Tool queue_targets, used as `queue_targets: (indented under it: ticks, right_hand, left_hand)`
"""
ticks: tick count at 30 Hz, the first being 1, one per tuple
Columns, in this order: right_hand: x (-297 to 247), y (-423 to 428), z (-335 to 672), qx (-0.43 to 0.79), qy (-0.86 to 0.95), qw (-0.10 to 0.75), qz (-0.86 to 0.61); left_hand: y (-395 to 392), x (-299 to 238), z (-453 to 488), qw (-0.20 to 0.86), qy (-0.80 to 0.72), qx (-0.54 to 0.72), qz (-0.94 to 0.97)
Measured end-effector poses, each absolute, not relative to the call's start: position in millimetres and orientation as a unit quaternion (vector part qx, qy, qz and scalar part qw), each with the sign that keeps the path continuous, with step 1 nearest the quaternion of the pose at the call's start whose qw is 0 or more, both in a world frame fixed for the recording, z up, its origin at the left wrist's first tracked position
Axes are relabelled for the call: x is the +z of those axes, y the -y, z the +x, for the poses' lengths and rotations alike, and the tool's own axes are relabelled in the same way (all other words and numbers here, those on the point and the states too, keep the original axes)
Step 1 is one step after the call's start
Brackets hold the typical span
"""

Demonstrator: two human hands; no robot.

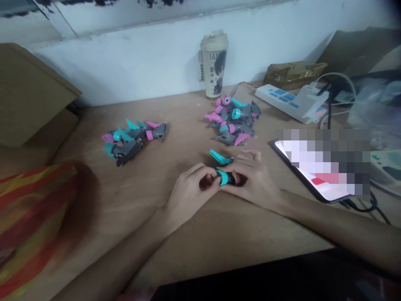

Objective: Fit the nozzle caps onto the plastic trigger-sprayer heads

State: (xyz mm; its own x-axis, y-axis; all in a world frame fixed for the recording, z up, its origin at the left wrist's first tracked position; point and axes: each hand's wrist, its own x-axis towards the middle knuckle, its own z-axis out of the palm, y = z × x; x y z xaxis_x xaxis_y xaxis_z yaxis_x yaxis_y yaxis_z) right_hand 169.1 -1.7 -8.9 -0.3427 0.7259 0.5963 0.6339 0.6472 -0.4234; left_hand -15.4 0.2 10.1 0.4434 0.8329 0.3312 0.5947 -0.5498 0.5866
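A trigger spray head with a teal collar and dark grey body is held between my two hands above the front of the table. My left hand pinches the collar between thumb and fingertips. From the other side, my right hand is closed around the dark body, hiding much of it. The teal trigger juts out just behind my fingers. Beyond my hands lies a pile of grey, pink and teal spray heads. To the left is a smaller group of similar spray heads.
A lidded coffee cup stands against the wall. On the right are a white power strip with cables, a lit phone and a taped package. A red and yellow striped bag and cardboard occupy the left side.
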Motion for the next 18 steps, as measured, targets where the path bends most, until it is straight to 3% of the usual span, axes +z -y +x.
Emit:
queue_targets:
  ticks: [6,12,18]
  right_hand:
    - [-1,1,170,0.033,0.808,0.394,-0.436]
    - [27,-22,191,-0.092,0.736,0.446,-0.501]
    - [41,-89,221,-0.156,0.731,0.341,-0.571]
  left_hand:
    - [-2,11,-22,0.164,-0.402,0.343,0.833]
    - [-14,4,-33,0.170,-0.466,0.416,0.762]
    - [-18,2,-35,0.261,-0.487,0.398,0.733]
